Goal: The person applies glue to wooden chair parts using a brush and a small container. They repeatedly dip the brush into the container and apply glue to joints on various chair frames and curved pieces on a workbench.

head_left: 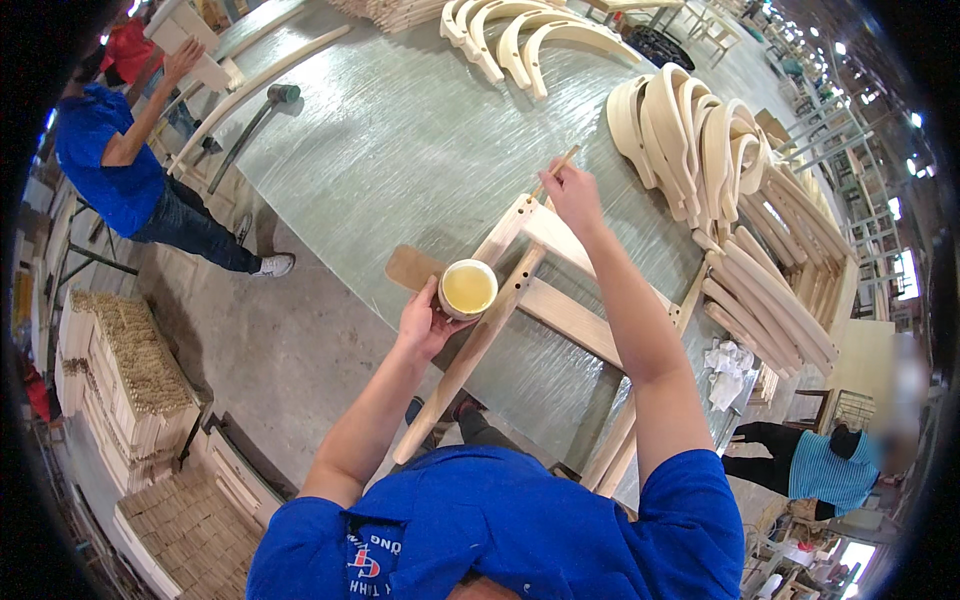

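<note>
Holding a cup [446, 300] of yellow liquid [470, 290] near the wooden frame [570, 318] on the table [370, 170], the left hand [428, 325] risks spillage should it tilt; the right hand [573, 195] pinches a thin stick [569, 156] by the frame's corner, where a loaded tip could drip and stain.

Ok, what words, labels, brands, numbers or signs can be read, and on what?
The camera wearer's blue shirt, chest: white lettering and a red-and-white emblem, upside down here; I won't copy them out.
Cup: no print that I can make out.
Wooden frame: no print that I can make out.
Farther off: anything there is too small or blurred to read.
</note>
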`<state>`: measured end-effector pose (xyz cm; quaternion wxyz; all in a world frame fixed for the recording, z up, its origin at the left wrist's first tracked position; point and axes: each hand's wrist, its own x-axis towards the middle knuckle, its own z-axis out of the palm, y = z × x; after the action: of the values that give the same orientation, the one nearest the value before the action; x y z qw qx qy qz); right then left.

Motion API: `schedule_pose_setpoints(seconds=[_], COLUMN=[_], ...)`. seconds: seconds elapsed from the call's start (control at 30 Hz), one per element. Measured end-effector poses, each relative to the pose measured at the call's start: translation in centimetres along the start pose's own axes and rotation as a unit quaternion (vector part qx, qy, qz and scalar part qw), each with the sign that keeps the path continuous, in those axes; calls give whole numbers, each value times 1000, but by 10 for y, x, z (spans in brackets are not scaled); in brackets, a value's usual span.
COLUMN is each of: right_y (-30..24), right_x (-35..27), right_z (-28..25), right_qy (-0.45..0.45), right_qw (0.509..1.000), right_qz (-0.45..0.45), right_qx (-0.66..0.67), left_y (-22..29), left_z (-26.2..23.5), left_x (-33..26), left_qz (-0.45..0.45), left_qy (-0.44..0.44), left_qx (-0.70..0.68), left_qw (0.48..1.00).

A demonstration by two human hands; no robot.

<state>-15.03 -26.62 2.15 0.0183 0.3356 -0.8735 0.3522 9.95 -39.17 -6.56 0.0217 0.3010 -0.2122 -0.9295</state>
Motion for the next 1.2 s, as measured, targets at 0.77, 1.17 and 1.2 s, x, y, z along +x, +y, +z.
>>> schedule_pose_setpoints(seconds=[0.77, 1.17, 1.2], right_y=[-61, -30, -23], right_x=[-158, -189, -190], right_z=[-12, -5, -1], right_qy=[69, 161, 166], right_qw=[752, 715, 690], right_qz=[252, 322, 346], right_qx=[606, 600, 613], left_y=[16, -15, -19], left_z=[41, 40, 43], left_x=[-33, -12, -9], left_qz=[120, 47, 41], left_qy=[-10, -31, -49], left_qx=[40, 38, 31], left_qw=[992, 998, 997])
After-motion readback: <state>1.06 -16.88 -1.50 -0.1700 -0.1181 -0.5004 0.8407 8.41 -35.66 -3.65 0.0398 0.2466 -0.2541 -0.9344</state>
